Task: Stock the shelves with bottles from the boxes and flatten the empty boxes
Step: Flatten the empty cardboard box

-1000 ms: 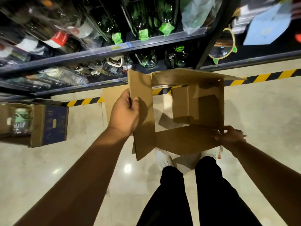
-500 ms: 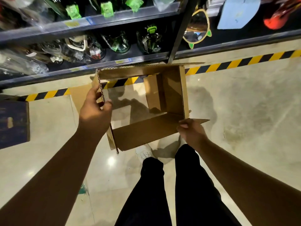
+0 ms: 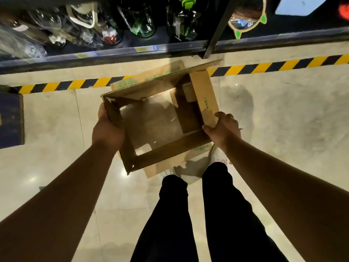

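An empty brown cardboard box [image 3: 170,152] hangs above the floor, open at top and bottom so the tiles show through it. My left hand [image 3: 107,129] grips its left wall near the corner. My right hand [image 3: 222,129] grips its near right corner. The box is skewed into a slanted frame, with flaps hanging below its near side. Glass bottles [image 3: 143,21] stand on the bottom shelf [image 3: 113,53] just beyond it.
A yellow and black hazard stripe [image 3: 264,67] runs along the floor before the shelf. A dark blue carton [image 3: 11,120] sits at the left edge. A dark shelf post [image 3: 217,29] rises at upper right. My legs [image 3: 188,214] and white shoes are below the box.
The view has tipped down toward the floor. My left hand slid down the left wall, my right hand shifted to the right corner, and the box has skewed and turned clockwise.
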Demonstrator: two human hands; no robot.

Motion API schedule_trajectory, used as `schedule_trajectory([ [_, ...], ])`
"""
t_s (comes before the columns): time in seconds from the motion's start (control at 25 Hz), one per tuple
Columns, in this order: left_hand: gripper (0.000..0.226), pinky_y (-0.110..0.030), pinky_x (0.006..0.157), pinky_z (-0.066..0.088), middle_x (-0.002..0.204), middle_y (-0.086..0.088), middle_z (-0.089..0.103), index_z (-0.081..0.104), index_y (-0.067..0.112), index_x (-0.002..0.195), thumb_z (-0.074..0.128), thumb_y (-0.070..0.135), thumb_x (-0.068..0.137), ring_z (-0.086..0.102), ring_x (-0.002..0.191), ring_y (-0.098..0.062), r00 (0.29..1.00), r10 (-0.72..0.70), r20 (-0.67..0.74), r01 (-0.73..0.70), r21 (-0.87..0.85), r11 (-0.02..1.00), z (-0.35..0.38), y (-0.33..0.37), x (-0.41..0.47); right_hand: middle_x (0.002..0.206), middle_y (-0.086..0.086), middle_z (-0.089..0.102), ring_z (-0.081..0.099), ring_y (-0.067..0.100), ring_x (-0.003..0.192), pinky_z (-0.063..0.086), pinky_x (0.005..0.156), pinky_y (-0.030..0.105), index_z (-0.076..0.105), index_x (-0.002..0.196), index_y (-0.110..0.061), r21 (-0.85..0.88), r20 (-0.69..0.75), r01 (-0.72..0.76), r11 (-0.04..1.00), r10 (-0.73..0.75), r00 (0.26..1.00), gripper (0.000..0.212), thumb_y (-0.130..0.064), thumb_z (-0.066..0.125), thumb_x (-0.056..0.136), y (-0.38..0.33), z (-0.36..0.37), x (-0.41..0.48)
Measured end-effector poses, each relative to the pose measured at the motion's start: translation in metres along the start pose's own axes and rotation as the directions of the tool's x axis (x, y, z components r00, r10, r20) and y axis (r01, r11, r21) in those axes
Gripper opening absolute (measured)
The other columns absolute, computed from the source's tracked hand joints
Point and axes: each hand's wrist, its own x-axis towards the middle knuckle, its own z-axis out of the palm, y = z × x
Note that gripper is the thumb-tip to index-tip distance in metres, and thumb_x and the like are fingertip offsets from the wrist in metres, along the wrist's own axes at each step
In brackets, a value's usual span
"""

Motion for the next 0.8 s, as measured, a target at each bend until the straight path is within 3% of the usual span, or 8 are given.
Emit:
schedule_trajectory([
  [0.08, 0.065, -0.05, 0.093, 0.05, 0.135, -0.013, 0.058, 0.018, 0.024, 0.156, 0.051, 0.014, 0.101, 0.058, 0.117, -0.042, 1.0, -0.01, -0.027, 0.009, -0.028, 1.0, 0.006, -0.014, 0.009, 0.132, 0.014, 0.048, 0.047, 0.033, 0.12, 0.045, 0.096, 0.041, 0.042, 0.14, -0.014, -0.102, -0.035, 0.037, 0.994, -0.041, 0.999, 0.069, -0.051, 0.065, 0.086, -0.004, 0.009, 0.02],
  [0.24, 0.072, -0.047, 0.086, 0.053, 0.131, -0.011, 0.061, 0.017, 0.03, 0.157, 0.057, 0.014, 0.099, 0.061, 0.113, -0.036, 0.994, 0.029, -0.102, -0.034, -0.046, 0.998, 0.015, -0.043, 0.017, 0.136, 0.016, 0.043, 0.049, 0.036, 0.122, 0.047, 0.099, 0.046, 0.03, 0.144, -0.015, -0.059, 0.04, -0.017, 0.998, 0.019, 0.999, 0.088, -0.052, 0.074, 0.078, -0.014, 0.035, 0.059],
  [0.44, 0.052, -0.055, 0.094, 0.052, 0.116, -0.004, 0.066, 0.05, 0.027, 0.135, 0.06, 0.025, 0.084, 0.063, 0.107, -0.034, 0.996, -0.051, -0.072, 0.037, -0.184, 0.982, 0.037, -0.079, 0.025, 0.147, 0.016, 0.029, 0.039, 0.041, 0.131, 0.042, 0.102, 0.053, 0.003, 0.153, -0.023, -0.095, 0.082, -0.058, 0.994, 0.065, 0.994, 0.117, -0.05, 0.082, 0.071, -0.017, 0.061, 0.084],
  [0.6, 0.039, -0.036, 0.094, 0.047, 0.106, 0.003, 0.067, 0.059, 0.027, 0.125, 0.054, 0.02, 0.087, 0.062, 0.104, -0.028, 0.98, -0.118, -0.163, 0.072, -0.26, 0.963, 0.054, -0.079, 0.022, 0.143, 0.016, 0.031, 0.041, 0.042, 0.128, 0.045, 0.1, 0.054, 0.008, 0.152, -0.022, -0.032, 0.049, -0.027, 0.999, 0.029, 0.998, 0.102, -0.038, 0.077, 0.078, -0.01, 0.071, 0.095],
  [0.8, 0.043, -0.045, 0.1, 0.049, 0.113, 0.0, 0.07, 0.06, 0.029, 0.125, 0.05, 0.028, 0.083, 0.063, 0.108, -0.03, 0.974, -0.121, -0.191, 0.058, -0.306, 0.95, 0.055, -0.07, 0.018, 0.144, 0.015, 0.042, 0.047, 0.039, 0.127, 0.043, 0.102, 0.048, 0.018, 0.154, -0.017, 0.055, 0.008, 0.069, 0.996, -0.07, 0.998, 0.067, -0.024, 0.051, 0.096, 0.001, 0.05, 0.074],
])
